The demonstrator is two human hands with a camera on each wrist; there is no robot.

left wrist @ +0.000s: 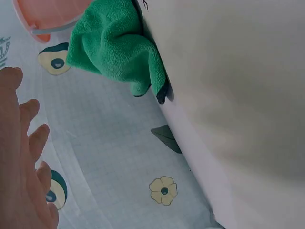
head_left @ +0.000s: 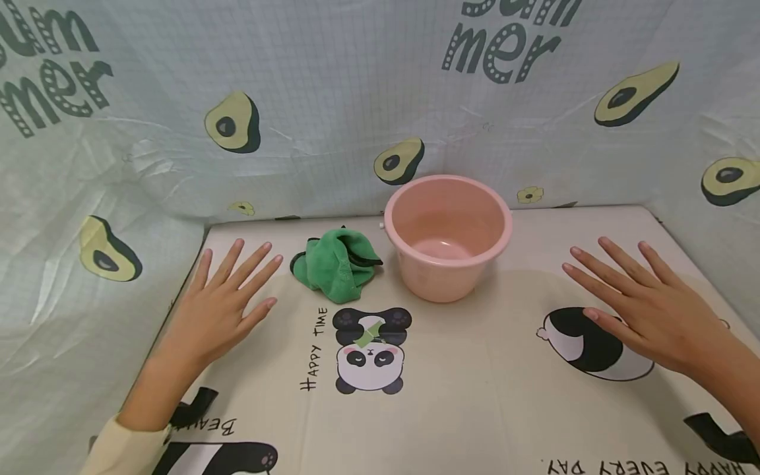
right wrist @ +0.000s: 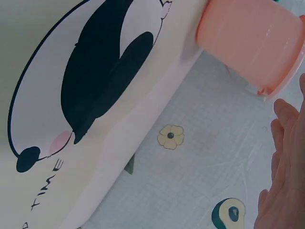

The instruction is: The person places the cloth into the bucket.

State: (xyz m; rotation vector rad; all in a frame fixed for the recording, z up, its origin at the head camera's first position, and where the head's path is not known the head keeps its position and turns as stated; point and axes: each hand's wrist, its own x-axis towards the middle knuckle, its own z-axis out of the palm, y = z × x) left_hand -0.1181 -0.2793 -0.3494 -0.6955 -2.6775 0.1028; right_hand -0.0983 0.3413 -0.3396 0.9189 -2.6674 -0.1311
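A crumpled green cloth (head_left: 336, 267) with dark edging lies on the table, left of a pink plastic bucket (head_left: 445, 277). The left hand (head_left: 216, 313) is held over the table's left side with fingers spread; it touches nothing and is nearest to the cloth. Over the right side is the right hand (head_left: 650, 310), its fingers straight and apart, holding nothing. The left wrist view shows the cloth (left wrist: 114, 45) beyond the fingers, with part of the bucket behind it. In the right wrist view the bucket (right wrist: 248, 38) stands past the fingertips.
The table (head_left: 439, 396) has a pale cover printed with pandas and lettering. Behind it and at both sides hangs a light sheet (head_left: 332, 86) printed with avocados. The bucket stands near the table's back edge, close to the sheet.
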